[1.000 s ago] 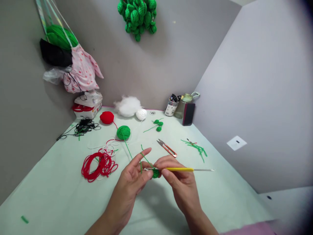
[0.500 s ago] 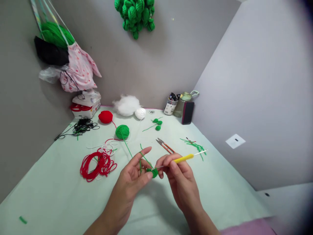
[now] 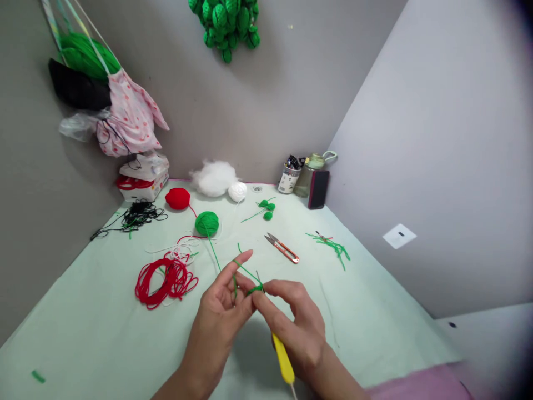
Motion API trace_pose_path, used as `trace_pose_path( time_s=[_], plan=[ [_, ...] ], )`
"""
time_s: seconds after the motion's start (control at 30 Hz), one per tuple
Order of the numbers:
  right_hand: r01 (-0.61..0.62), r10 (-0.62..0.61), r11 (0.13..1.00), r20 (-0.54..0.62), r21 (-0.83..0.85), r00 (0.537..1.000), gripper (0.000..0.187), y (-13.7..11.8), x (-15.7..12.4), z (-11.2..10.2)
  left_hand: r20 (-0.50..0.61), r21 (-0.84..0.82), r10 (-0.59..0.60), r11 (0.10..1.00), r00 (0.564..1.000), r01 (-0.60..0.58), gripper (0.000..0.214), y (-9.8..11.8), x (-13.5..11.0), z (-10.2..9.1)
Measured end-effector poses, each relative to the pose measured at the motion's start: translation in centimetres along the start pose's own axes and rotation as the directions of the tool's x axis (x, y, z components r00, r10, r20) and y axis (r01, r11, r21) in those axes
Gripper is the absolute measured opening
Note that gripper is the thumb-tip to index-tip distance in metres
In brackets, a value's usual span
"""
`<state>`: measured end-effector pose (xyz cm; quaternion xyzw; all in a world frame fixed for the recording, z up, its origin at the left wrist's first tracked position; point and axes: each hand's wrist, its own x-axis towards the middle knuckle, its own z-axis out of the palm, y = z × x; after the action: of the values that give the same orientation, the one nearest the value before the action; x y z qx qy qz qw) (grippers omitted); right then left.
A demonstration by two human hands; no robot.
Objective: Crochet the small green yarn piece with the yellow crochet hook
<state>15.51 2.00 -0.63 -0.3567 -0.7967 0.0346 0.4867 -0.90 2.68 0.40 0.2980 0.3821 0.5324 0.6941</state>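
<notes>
My left hand (image 3: pixel 220 316) pinches a small green crocheted piece (image 3: pixel 255 289) between thumb and fingers, its index finger raised with green yarn looped over it. That strand runs back to a green yarn ball (image 3: pixel 207 224). My right hand (image 3: pixel 297 319) is closed on a crochet hook (image 3: pixel 283 358) with a yellow handle, which points down toward me. The hook's thin metal tip shows just above the crocheted piece, at the yarn. My right fingertips touch the piece's right edge and partly cover it.
Orange-handled thread snips (image 3: pixel 282 248) lie beyond my hands. Left are a red yarn coil (image 3: pixel 160 283), a red ball (image 3: pixel 177 198) and tangled black yarn (image 3: pixel 141 216). At the back sit white stuffing (image 3: pixel 214 178), a white ball (image 3: pixel 237 191), a phone (image 3: pixel 318 189) and green scraps (image 3: pixel 333 244).
My right hand has turned the hook from pointing right to steeply upright, its handle now toward me. Right fingertips have moved onto the crocheted piece. The view has shifted slightly.
</notes>
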Motion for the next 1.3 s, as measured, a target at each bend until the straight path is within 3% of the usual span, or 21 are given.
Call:
trace_pose_path(
  time_s=[0.07,0.13,0.2,0.27,0.33,0.43,0.5,0.6,0.63,0.7,0.8,0.97,1.1,1.17,1.23,1.3],
  plan=[
    [-0.044,0.046,0.997,-0.041,0.065,0.998,0.033,0.1,0.0,0.1,0.037,-0.075,-0.105,0.991,0.994,0.108,0.065,0.4,0.0,0.1],
    [-0.165,0.193,0.953,-0.091,0.254,0.977,0.028,0.1,0.5,-0.1,0.058,-0.097,-0.164,0.981,0.985,0.169,0.062,1.0,0.2,0.0],
    [-0.273,0.359,0.823,-0.084,0.499,0.929,0.023,0.1,1.3,-0.4,0.052,-0.082,-0.140,0.986,0.989,0.144,0.058,1.3,0.2,0.0],
    [-0.306,0.415,0.727,-0.039,0.614,0.909,0.020,0.0,2.0,-0.4,0.058,-0.049,-0.090,0.994,0.994,0.093,0.052,1.3,0.1,0.0],
    [-0.300,0.396,0.736,-0.026,0.607,0.918,0.018,-0.1,2.4,-0.3,0.069,-0.017,-0.061,0.998,0.996,0.062,0.047,1.0,0.0,0.2],
    [-0.254,0.322,0.853,-0.077,0.455,0.943,0.020,-0.4,2.0,0.3,0.027,0.011,-0.036,0.999,0.999,0.036,0.046,0.4,-0.3,0.5],
    [-0.168,0.208,0.944,-0.118,0.285,0.971,0.028,-0.5,1.2,0.5,-0.030,0.000,-0.028,1.000,0.999,0.028,0.051,0.2,-0.4,0.7],
    [-0.048,0.064,0.990,-0.123,0.129,0.990,0.041,-0.5,0.5,0.4,-0.014,-0.092,-0.117,0.989,0.993,0.115,0.052,0.3,-0.2,0.7],
    [-0.068,0.087,0.985,-0.119,0.157,0.989,0.040,-0.4,0.5,0.3,0.014,-0.131,-0.158,0.979,0.987,0.158,0.050,0.5,-0.1,0.7],
    [-0.193,0.248,0.926,-0.136,0.325,0.959,0.030,-0.4,0.9,-0.1,0.045,-0.188,-0.203,0.960,0.978,0.208,0.043,0.8,0.2,0.5],
    [-0.312,0.431,0.766,-0.088,0.562,0.898,0.020,-0.4,1.9,-0.4,0.012,-0.162,-0.140,0.977,0.990,0.140,0.040,0.9,0.4,0.5],
    [-0.375,0.486,0.699,-0.019,0.609,0.874,0.016,-0.2,2.2,-0.1,0.017,0.035,-0.024,0.999,1.000,0.024,0.038,0.5,-0.2,0.8],
    [-0.448,0.591,0.546,0.053,0.708,0.805,0.020,0.4,1.8,-0.3,-0.029,0.081,-0.010,0.997,1.000,0.012,0.034,0.9,-0.5,0.9],
    [-0.449,0.601,0.496,0.080,0.743,0.795,0.023,0.3,1.8,-0.5,-0.041,0.082,-0.022,0.996,0.999,0.025,0.037,1.0,-0.5,0.8],
    [-0.428,0.576,0.551,0.045,0.716,0.816,0.024,0.1,1.9,-0.6,-0.045,0.078,-0.019,0.997,0.999,0.022,0.039,1.0,-0.5,0.7],
    [-0.381,0.489,0.709,-0.024,0.593,0.872,0.022,-0.3,1.8,-0.6,-0.051,0.097,0.016,0.995,0.999,-0.011,0.037,0.7,-0.4,0.6]
  ],
)
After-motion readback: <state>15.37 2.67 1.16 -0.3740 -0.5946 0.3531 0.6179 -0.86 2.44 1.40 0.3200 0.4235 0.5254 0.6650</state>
